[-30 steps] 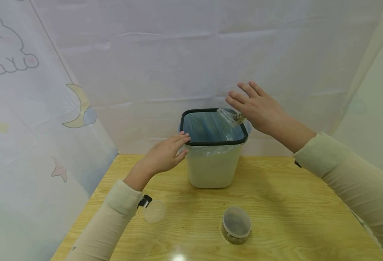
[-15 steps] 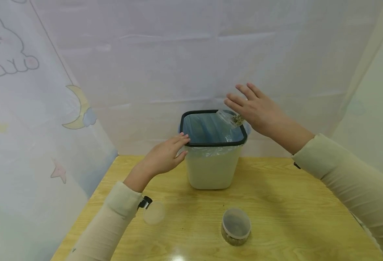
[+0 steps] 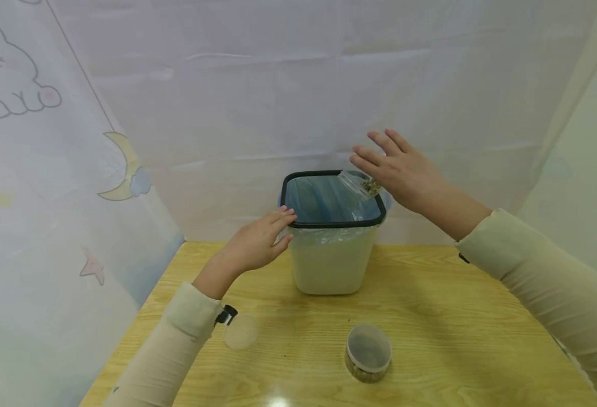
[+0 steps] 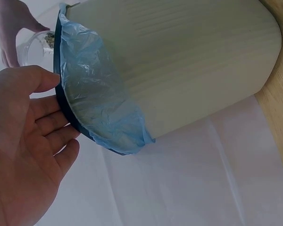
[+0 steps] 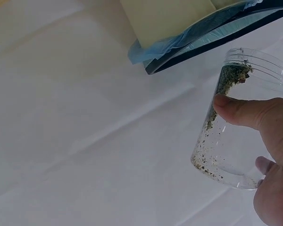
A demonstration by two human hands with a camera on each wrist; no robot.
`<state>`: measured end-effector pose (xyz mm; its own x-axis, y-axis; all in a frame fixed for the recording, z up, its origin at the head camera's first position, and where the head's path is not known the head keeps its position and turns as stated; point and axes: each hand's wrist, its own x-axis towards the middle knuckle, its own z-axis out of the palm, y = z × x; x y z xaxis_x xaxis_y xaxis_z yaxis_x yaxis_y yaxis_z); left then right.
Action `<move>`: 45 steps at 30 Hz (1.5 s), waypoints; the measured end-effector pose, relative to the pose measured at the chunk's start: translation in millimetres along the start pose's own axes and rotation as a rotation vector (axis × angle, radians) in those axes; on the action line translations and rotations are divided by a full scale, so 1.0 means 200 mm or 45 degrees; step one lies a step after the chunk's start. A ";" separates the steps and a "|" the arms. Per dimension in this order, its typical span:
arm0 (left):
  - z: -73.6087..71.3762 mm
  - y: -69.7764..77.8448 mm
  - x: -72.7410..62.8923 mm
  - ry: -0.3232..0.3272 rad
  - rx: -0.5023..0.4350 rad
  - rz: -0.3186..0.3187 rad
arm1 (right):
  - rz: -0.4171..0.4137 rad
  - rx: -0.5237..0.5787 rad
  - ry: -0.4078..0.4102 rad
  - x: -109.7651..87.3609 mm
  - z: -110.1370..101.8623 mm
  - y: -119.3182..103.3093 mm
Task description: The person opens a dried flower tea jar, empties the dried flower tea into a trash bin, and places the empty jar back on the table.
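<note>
My right hand [image 3: 400, 172] grips a clear, threaded-neck jar [image 5: 226, 141], tilted with its mouth towards the bin. Dried green-brown flakes [image 5: 233, 77] lie along the jar's lower wall near the mouth, with finer crumbs towards its base. A cream bin [image 3: 331, 263] with a black rim and a blue plastic liner [image 4: 101, 80] stands on the table. The fingers of my left hand [image 3: 252, 240] rest at the bin's left rim, fairly straight, the thumb beside its wall. Part of the jar is hidden by my right hand in the head view.
A small round tub [image 3: 368, 353] with brownish contents stands near the front of the wooden table [image 3: 456, 339]. A pale translucent disc [image 3: 241, 332] lies by my left wrist. Printed and plain sheets [image 3: 258, 102] hang behind the bin and along the left.
Both hands stay nearly where they were. The jar keeps its tilt over the bin's right side, and the view shifts slightly.
</note>
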<state>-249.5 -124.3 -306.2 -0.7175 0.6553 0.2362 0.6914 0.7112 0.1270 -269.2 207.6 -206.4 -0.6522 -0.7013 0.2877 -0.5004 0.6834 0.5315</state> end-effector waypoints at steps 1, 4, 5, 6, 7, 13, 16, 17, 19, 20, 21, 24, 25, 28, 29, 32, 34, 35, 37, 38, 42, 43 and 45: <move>0.00 0.00 0.00 0.002 0.000 0.001 | -0.001 -0.003 -0.007 0.00 0.00 0.00; 0.00 0.00 0.00 0.008 0.003 0.003 | -0.002 -0.011 -0.027 0.01 -0.01 -0.01; 0.00 0.00 0.00 0.008 0.002 0.003 | -0.002 -0.015 -0.038 0.01 -0.01 -0.01; 0.00 0.00 0.00 0.009 0.003 0.003 | -0.003 -0.019 -0.047 0.01 -0.01 -0.01; 0.00 0.00 0.00 0.010 0.004 0.003 | -0.003 -0.023 -0.059 0.01 -0.01 -0.01; 0.00 0.00 0.00 0.010 0.009 0.003 | -0.029 -0.064 -0.082 0.01 0.00 -0.02; 0.00 0.00 0.00 0.011 0.008 0.005 | -0.044 -0.085 -0.059 0.01 0.00 -0.02; 0.01 -0.01 0.00 0.012 0.007 0.006 | -0.049 -0.092 -0.052 0.01 0.00 -0.02; 0.01 0.00 0.01 0.011 0.006 0.007 | -0.060 -0.106 -0.036 0.01 0.00 -0.02; 0.00 0.00 0.01 0.011 0.005 0.007 | -0.066 -0.112 -0.031 0.01 0.01 -0.02; 0.00 0.00 0.01 0.010 0.004 0.008 | -0.072 -0.120 -0.027 0.01 0.01 -0.02; 0.00 0.00 0.01 0.011 0.008 0.012 | -0.083 -0.132 -0.015 0.01 0.01 -0.02; 0.00 0.00 0.01 0.011 0.010 0.012 | -0.084 -0.135 -0.019 0.01 0.01 -0.03; 0.00 0.00 0.01 0.012 0.014 0.013 | -0.084 -0.151 -0.028 0.02 0.01 -0.03; 0.00 0.00 0.01 0.012 0.015 0.012 | -0.083 -0.152 -0.032 0.02 0.01 -0.03; 0.00 0.00 0.01 0.012 0.015 0.012 | -0.088 -0.160 -0.041 0.02 0.01 -0.03; 0.00 0.00 0.01 0.015 0.013 0.013 | -0.097 -0.165 -0.043 0.02 0.01 -0.03; 0.00 0.00 0.01 0.014 0.011 0.013 | -0.102 -0.169 -0.042 0.02 0.01 -0.03; 0.00 0.00 0.01 0.014 0.008 0.012 | -0.112 -0.184 -0.038 0.02 0.01 -0.03; 0.00 0.00 0.01 0.015 0.008 0.012 | -0.116 -0.190 -0.035 0.02 0.01 -0.03; 0.00 0.01 0.01 0.015 0.009 0.011 | -0.125 -0.214 -0.031 0.02 0.01 -0.03; 0.00 0.01 0.01 0.016 0.009 0.011 | -0.127 -0.221 -0.034 0.02 0.01 -0.03; 0.00 0.01 0.01 0.018 0.009 0.012 | -0.133 -0.239 -0.040 0.03 0.01 -0.03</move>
<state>-250.3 -122.1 -305.4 -0.7094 0.6586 0.2509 0.6978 0.7065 0.1182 -269.8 199.6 -209.5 -0.6212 -0.7577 0.1999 -0.4533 0.5555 0.6971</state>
